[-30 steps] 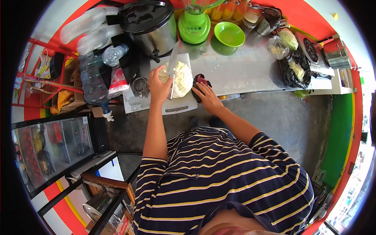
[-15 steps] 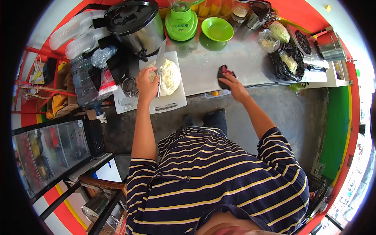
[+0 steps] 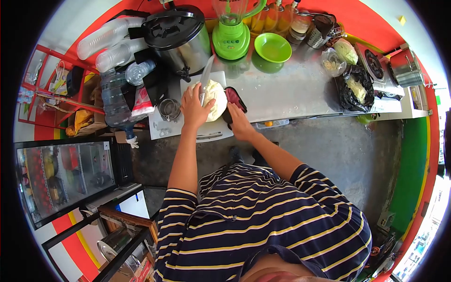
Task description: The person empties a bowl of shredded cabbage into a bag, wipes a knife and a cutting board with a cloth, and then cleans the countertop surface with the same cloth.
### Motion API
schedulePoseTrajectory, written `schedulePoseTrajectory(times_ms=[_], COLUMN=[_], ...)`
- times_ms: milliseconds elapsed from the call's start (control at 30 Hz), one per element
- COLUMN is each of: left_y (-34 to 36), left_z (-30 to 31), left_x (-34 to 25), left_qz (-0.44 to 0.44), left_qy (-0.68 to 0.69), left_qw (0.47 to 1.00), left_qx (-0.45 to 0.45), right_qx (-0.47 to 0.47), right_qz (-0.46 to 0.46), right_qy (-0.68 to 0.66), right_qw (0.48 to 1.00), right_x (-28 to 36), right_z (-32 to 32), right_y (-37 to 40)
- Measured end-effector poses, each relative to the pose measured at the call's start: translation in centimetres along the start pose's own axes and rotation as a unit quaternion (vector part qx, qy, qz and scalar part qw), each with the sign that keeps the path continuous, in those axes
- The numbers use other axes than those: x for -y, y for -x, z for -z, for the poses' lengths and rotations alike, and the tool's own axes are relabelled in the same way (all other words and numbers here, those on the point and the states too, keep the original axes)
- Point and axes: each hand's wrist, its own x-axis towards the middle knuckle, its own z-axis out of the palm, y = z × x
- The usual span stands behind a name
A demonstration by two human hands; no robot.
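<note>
My left hand is closed at the left side of a pale cabbage, its thumb across the near side. A knife with a long blade stands out past this hand, blade pointing away, handle partly hidden by the fingers. The cabbage rests on a white cutting board. My right hand is just right of the cabbage, fingers on a flat black-rimmed thing with a dark pink face. I cannot make out exactly what that thing is.
Behind the board stand a large steel pot, a green blender and a green bowl. A small glass is at the left. A black bag with shredded cabbage lies by the stove at the right.
My right hand has slid left along the counter with the black and pink thing, up to the cabbage. My left hand has moved from the knife handle's side onto the cabbage. The view has shifted.
</note>
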Motion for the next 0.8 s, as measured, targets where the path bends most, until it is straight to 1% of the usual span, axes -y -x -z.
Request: schedulePoseTrajectory(times_ms=[33, 100, 133, 200, 300, 367, 433, 467, 533, 567, 600, 667, 700, 767, 800], left_y=[-0.3, -0.4, -0.4, 0.0, 0.0, -0.7, -0.9, -1.1, -1.3, -1.4, -1.2, -1.4, -1.5, -1.4, -1.3], left_z=[0.1, -0.1, -0.2, -0.1, -0.1, -0.1, 0.0, 0.2, 0.4, 0.5, 0.6, 1.0, 1.2, 1.5, 1.5], left_x=[0.2, 0.5, 0.6, 0.0, -0.8, -0.8, -1.1, -1.4, -1.5, -1.4, -1.4, -1.7, -1.7, -1.7, -1.7], left_qz=[0.001, -0.008, -0.016, -0.004, 0.01, 0.002, 0.0, -0.001, -0.005, -0.006, -0.005, -0.008, -0.013, -0.025, -0.029], left_qy=[-0.004, -0.019, -0.028, -0.037, -0.038, -0.04, -0.046, -0.044, -0.068, -0.065, -0.068, -0.041, -0.044, -0.032, -0.033], left_qw=[1.0, 1.0, 0.999, 0.999, 0.999, 0.999, 0.998, 0.999, 0.996, 0.997, 0.996, 0.998, 0.997, 0.997, 0.997], left_qx=[0.018, 0.016, 0.017, 0.025, 0.022, 0.021, 0.033, 0.031, 0.05, 0.05, 0.057, 0.054, 0.056, 0.068, 0.065], right_qx=[-0.002, 0.022, 0.021, 0.059, 0.05, 0.038, -0.006, -0.007, -0.059, -0.128, -0.125, -0.188, -0.192, -0.249, -0.252], right_qz=[0.003, 0.01, 0.014, 0.017, 0.002, -0.009, -0.025, -0.024, -0.059, -0.052, -0.058, -0.161, -0.164, -0.221, -0.219], right_qy=[-0.004, 0.072, 0.068, 0.076, 0.1, 0.12, 0.088, 0.091, 0.14, 0.141, 0.138, 0.097, 0.095, -0.046, -0.046], right_qw=[1.0, 0.997, 0.997, 0.995, 0.994, 0.992, 0.996, 0.996, 0.987, 0.98, 0.981, 0.964, 0.963, 0.942, 0.941], right_x=[0.2, 0.5, 0.3, -0.7, -1.6, -2.0, -2.1, -3.0, -4.4, -5.3, -5.5, -5.8, -6.1, -6.4, -6.4], right_z=[-0.1, 0.4, 0.9, 1.9, 2.1, 2.6, 3.4, 4.0, 4.3, 4.8, 5.8, 7.9, 8.2, 8.7, 8.6], right_y=[-0.1, -0.5, -1.1, -2.3, -4.7, -6.5, -7.7, -8.3, -8.8, -8.6, -8.0, -7.5, -7.8, -8.8, -9.6])
